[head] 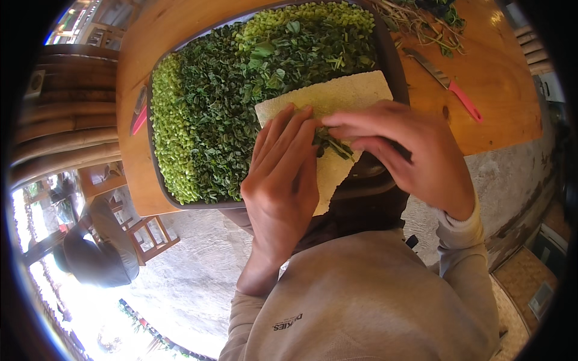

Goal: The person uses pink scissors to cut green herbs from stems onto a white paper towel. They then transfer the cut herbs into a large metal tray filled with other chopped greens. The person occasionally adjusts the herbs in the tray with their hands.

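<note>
A pale, rough-surfaced board lies tilted over the near right part of a dark-rimmed tray, its lower end sticking out past the rim. Flat over the board rests my left hand, fingers stretched out and close together. My right hand reaches in from the other side, its bent fingertips meeting the left hand's fingers. A small bunch of leafy greens shows between the two hands, stems pointing toward me; the fingers hide most of it. Chopped dark green leaves and pale green stem pieces fill the tray.
The tray stands on a wooden table. A pink-handled knife lies to its right, below a heap of uncut stems. Another pink-handled tool lies at the left. Beyond are a wooden chair and a person.
</note>
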The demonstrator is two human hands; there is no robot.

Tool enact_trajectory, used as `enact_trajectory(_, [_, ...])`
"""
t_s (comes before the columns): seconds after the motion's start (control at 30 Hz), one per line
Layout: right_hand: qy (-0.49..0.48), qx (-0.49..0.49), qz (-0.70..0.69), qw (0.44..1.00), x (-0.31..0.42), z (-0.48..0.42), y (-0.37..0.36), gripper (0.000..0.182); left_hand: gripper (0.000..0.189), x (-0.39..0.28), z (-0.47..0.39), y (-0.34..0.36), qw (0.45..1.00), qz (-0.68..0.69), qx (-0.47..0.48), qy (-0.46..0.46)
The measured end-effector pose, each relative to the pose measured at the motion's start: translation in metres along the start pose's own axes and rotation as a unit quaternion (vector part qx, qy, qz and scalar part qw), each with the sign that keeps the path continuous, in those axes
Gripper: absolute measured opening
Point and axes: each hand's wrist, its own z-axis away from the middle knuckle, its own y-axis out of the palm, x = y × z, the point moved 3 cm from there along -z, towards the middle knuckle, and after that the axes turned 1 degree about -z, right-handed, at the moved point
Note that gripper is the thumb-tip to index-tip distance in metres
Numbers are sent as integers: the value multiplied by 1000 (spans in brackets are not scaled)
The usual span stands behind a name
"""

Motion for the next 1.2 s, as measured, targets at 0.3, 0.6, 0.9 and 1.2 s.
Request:
enact_trajectory(0.3, [-55,-58,-25,997,-10,-13,23,50,47,-16,3,-9,997,4,71,-12])
enact_trajectory(0.6, [-26,-42,-19,999,0,1,0,49,37,-8,4,2,999,11,9,-38])
enact_trajectory(0.9, [129,-144,241,951,-90,57,-116,34,40,-3,-12,-10,998,-36,38,41])
enact_trajectory(1.2, [131,-155,66,977,-77,65,-106,35,36,1,-10,-12,997,-41,35,53])
